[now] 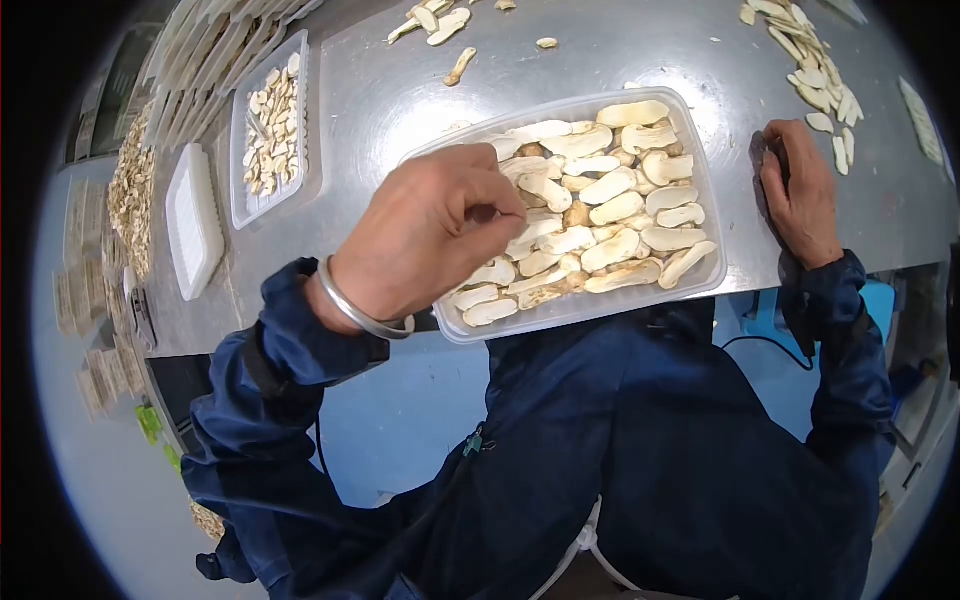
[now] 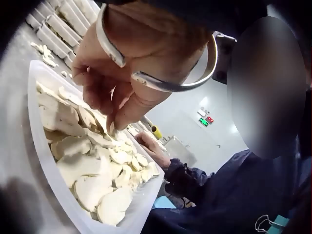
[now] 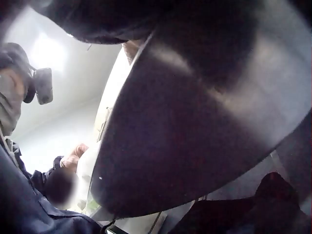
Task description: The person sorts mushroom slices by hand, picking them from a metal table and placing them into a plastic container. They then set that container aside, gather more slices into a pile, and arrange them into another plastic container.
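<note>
Over translucent plastic tray (image 1: 703,165): left hand (image 1: 425,230) pinches pale mushroom slice (image 2: 112,129)
Right hand (image 1: 805,200): loosely curled, released
Slice: likely light, fragile; grip edges

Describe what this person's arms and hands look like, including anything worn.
Dark blue sleeves with gathered cuffs cover both arms. The left hand is ungloved, with an open, silver-coloured bangle at the wrist and a black strap round the sleeve. The right hand is ungloved too, with no bangle showing.
</note>
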Demonstrator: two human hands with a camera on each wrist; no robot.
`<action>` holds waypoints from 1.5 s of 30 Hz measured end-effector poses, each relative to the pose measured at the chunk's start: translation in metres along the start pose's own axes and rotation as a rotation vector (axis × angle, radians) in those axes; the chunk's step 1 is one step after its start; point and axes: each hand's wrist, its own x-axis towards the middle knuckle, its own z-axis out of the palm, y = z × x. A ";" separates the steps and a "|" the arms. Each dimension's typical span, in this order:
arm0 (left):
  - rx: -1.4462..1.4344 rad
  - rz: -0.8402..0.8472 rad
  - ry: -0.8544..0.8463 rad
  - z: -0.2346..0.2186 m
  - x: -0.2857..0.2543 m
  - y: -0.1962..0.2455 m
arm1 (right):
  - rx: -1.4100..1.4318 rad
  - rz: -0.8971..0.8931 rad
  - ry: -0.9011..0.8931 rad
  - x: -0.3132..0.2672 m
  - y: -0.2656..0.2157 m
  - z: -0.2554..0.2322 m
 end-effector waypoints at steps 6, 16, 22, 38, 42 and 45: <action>0.072 -0.073 0.102 -0.010 0.008 -0.005 | -0.002 0.000 0.000 0.001 -0.001 -0.001; 0.039 -0.035 0.043 0.003 0.012 -0.016 | -0.003 -0.016 0.006 0.001 -0.001 -0.001; 0.116 -0.003 0.115 -0.002 0.013 -0.020 | 0.009 -0.014 0.012 0.001 -0.002 -0.002; 0.530 -0.104 0.366 -0.107 0.112 -0.129 | 0.014 -0.034 0.013 0.003 -0.003 -0.005; 0.578 -0.183 0.307 -0.103 0.119 -0.138 | 0.023 -0.013 0.004 0.002 -0.003 -0.004; 0.588 -0.144 0.322 -0.104 0.120 -0.142 | 0.028 -0.031 0.015 0.002 -0.004 -0.004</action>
